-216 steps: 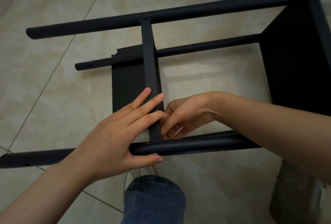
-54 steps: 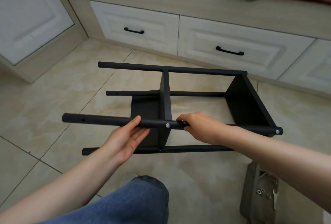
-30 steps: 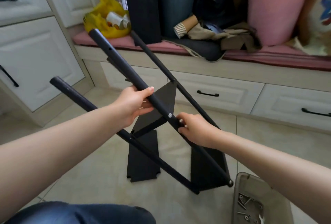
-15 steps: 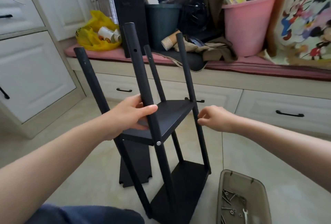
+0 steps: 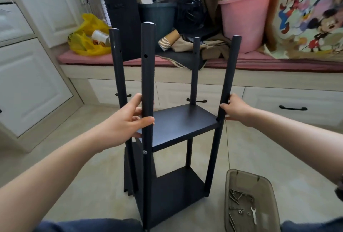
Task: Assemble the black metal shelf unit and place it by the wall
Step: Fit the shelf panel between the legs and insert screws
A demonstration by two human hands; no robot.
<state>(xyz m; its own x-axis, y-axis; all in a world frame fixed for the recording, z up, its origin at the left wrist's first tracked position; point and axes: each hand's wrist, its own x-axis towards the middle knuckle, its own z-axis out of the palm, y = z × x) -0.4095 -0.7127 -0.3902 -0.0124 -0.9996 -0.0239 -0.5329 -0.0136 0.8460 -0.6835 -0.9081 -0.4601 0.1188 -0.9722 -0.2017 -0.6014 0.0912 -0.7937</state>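
Grips the near-left post (image 5: pixel 147 83) with the left hand (image 5: pixel 126 122), thumb across the front and fingers curled behind. Between the hands, has the shelf unit (image 5: pixel 181 122) standing upright on the floor (image 5: pixel 89 176), tipped up from lying on its side under two seconds back, with two shelves fixed and the top screw holes (image 5: pixel 145 56) bare. Below and behind the left hand, leaves what looks like a loose panel (image 5: pixel 128 174) lying flat, partly hidden by the posts. Clasps the near-right post (image 5: pixel 229 75) with the right hand (image 5: pixel 236 109), thumb forward. Below that hand, keeps the tray (image 5: pixel 246 181) of screws. Probably means a third shelf to fit before placing.
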